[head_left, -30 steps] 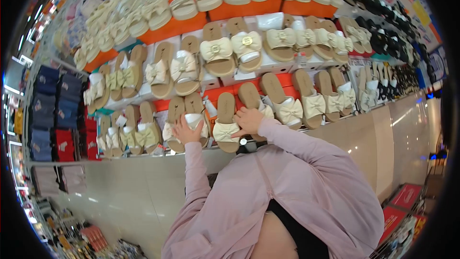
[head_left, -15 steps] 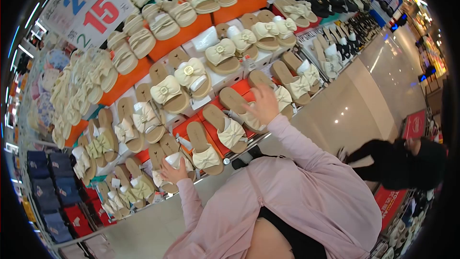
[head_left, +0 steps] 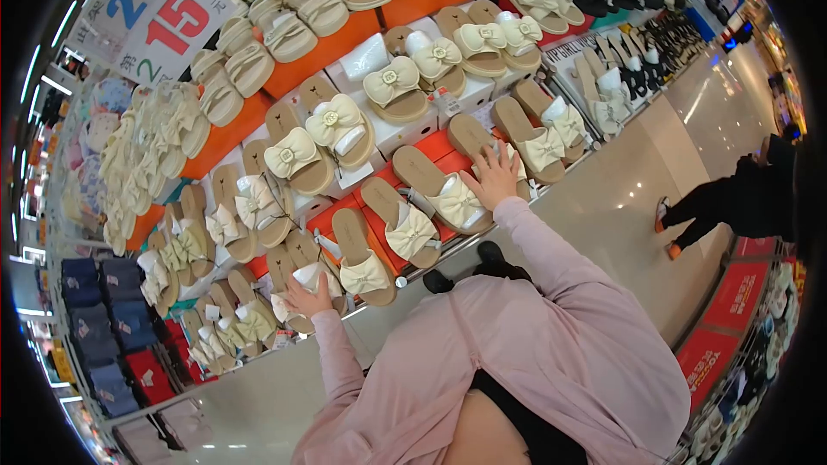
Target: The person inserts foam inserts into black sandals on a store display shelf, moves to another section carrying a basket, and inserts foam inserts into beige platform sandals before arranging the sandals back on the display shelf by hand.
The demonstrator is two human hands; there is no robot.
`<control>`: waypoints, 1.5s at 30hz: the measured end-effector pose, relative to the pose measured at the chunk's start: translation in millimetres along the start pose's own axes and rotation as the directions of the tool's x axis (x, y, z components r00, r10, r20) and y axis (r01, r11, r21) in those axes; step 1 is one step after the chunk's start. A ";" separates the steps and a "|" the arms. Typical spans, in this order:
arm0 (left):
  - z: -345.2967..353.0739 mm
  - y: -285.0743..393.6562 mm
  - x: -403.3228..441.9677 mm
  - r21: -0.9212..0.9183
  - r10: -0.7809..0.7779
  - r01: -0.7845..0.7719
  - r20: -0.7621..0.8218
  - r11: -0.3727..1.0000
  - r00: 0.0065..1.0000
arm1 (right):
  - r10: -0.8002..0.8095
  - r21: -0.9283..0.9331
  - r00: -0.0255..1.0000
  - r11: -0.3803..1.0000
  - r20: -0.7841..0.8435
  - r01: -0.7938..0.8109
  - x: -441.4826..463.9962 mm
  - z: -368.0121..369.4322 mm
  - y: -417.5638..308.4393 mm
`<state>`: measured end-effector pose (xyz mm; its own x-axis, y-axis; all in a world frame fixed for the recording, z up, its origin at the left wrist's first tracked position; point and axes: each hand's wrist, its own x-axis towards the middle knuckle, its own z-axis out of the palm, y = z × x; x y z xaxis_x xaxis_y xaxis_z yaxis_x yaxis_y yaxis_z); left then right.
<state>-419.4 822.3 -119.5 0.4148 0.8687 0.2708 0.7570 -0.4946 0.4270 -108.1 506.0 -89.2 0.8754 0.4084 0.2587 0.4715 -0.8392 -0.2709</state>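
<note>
Rows of tan slippers with cream bows slope down toward me on a display. My left hand (head_left: 308,295) rests with spread fingers on a front-row pair of slippers (head_left: 301,254) at the left. Over a slipper (head_left: 472,136) farther right lies my right hand (head_left: 497,176), fingers apart, covering part of its bow. Between my hands are a slipper with a cream bow (head_left: 365,276), another beside it (head_left: 411,233) and a third (head_left: 458,201) next to my right hand.
A price sign (head_left: 153,13) stands at the upper left. Folded blue and red clothes (head_left: 112,327) hang at the left. A person in black (head_left: 732,198) is at the right, on the shiny floor (head_left: 620,232). Red panels (head_left: 732,297) front another rack.
The view has turned, bringing in the price sign. My right hand has left the slipper near the middle and moved right along the front row. A person in black has appeared at the right.
</note>
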 end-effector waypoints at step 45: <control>-147.5 50.0 -638.7 0.588 -0.935 0.730 0.272 0.349 0.229 | -0.520 0.463 0.834 0.703 -0.185 0.541 -89.1 -66.9 -22.9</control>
